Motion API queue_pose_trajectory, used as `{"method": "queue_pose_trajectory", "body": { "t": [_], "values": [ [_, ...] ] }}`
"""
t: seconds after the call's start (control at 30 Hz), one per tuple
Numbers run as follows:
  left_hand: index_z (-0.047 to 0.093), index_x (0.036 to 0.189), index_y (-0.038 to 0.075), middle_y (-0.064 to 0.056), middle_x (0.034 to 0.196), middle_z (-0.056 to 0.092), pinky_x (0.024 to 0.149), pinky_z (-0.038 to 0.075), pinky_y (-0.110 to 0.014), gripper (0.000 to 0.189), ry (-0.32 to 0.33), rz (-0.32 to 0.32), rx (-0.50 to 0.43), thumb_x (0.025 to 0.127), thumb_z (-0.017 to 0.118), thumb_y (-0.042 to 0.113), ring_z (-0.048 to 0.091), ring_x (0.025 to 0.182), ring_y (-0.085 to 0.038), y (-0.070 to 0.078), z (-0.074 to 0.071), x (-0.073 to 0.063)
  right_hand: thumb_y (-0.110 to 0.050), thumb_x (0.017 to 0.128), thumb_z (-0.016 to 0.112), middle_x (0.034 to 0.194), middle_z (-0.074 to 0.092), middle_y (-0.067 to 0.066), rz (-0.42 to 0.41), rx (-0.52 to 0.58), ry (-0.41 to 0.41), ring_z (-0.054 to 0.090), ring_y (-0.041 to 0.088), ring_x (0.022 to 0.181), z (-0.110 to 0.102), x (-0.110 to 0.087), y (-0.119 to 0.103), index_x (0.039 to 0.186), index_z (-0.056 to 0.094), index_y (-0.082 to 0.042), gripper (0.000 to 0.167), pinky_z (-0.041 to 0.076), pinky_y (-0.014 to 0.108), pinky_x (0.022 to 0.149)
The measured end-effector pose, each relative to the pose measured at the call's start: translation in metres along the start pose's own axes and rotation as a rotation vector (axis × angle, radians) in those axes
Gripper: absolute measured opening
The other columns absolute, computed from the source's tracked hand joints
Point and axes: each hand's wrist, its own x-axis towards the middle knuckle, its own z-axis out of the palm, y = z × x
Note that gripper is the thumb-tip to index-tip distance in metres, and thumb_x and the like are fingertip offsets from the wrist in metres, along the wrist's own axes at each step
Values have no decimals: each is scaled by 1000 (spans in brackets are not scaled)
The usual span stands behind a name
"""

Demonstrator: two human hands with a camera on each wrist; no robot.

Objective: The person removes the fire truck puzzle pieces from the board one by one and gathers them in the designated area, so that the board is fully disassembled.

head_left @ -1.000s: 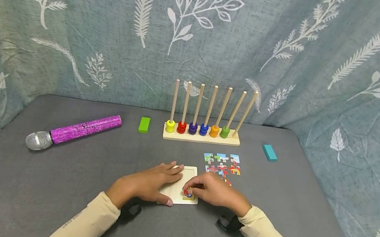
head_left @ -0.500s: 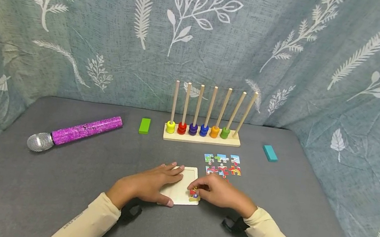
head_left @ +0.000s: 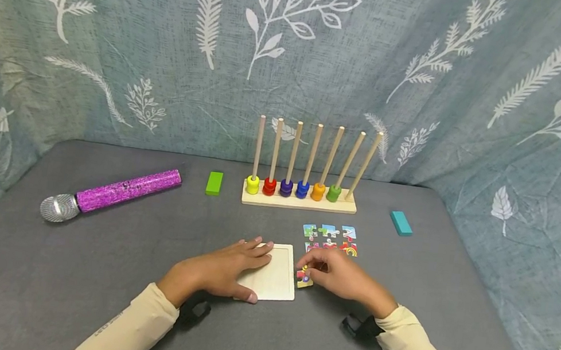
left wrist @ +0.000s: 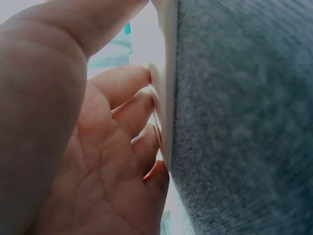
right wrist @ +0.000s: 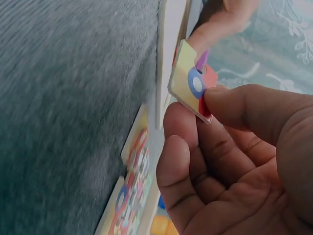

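My left hand (head_left: 228, 269) lies with spread, fairly straight fingers on a pale wooden puzzle tray (head_left: 275, 284); in the left wrist view its fingertips touch the tray's edge (left wrist: 166, 107). Just right of the tray, my right hand (head_left: 339, 273) pinches a jigsaw piece (head_left: 304, 277) between thumb and fingers. The right wrist view shows that jigsaw piece (right wrist: 190, 81) raised and tilted, printed yellow, red and blue with a white-centred circle. Behind the right hand several more jigsaw pieces (head_left: 328, 231) lie in rows, some hidden by the hand.
A wooden peg stand (head_left: 298, 202) with coloured beads stands at the back. A purple glittery microphone (head_left: 122, 191) lies at left. A green block (head_left: 214, 183) and a teal block (head_left: 401, 223) lie on the grey table (head_left: 93, 269), with a patterned curtain (head_left: 181, 42) behind.
My right hand has moved right, carrying the jigsaw piece from over the tray's lower right corner to beside the tray. My left hand has stayed in place on the tray.
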Motion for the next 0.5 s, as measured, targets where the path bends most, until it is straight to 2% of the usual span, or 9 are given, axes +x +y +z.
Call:
{"method": "queue_pose_trajectory", "body": {
  "t": [0.13, 0.4, 0.5],
  "values": [
    [39, 149, 4, -9, 159, 22, 117, 10, -49, 79, -3, 0, 2, 86, 74, 38, 10, 147, -31, 0, 0, 0, 7, 90, 57, 76, 61, -4, 15, -12, 21, 51, 5, 64, -5, -4, 2, 102, 71, -3, 21, 46, 24, 57],
    [39, 148, 1, -12, 159, 23, 116, 11, -50, 80, 19, 29, 8, 85, 74, 36, 11, 146, -33, -2, 1, -1, 9, 91, 57, 96, 71, 3, 18, -14, 66, 55, 8, 73, -12, -10, 9, 107, 73, -1, 25, 48, 25, 63],
    [39, 148, 1, -12, 159, 23, 116, 11, -50, 80, 19, 32, 5, 85, 75, 36, 11, 146, -33, -2, 2, -2, 10, 90, 58, 96, 71, 4, 30, -24, 95, 56, 8, 76, -14, -13, 13, 106, 73, 0, 24, 49, 25, 65]
  ]
}}
